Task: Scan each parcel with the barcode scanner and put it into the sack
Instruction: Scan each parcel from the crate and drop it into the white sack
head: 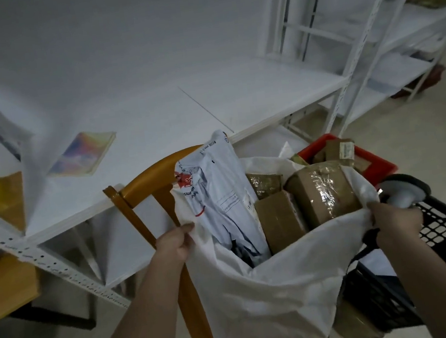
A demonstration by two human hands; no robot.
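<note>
The sack (273,281) is already well filled: a grey mailer bag (220,197) and taped cardboard boxes (321,192) stand inside. The left hand (176,244) pinches its rim at nine o'clock; the right hand (393,220) grips the rim at three o'clock (scanner (405,191) just beyond). More parcels wait in the red crate (374,166) at one o'clock.

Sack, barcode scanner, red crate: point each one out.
sack (274,289), head view, front cloth wall.
barcode scanner (402,193), head view, grey head.
red crate (377,165), head view, right rim.
</note>
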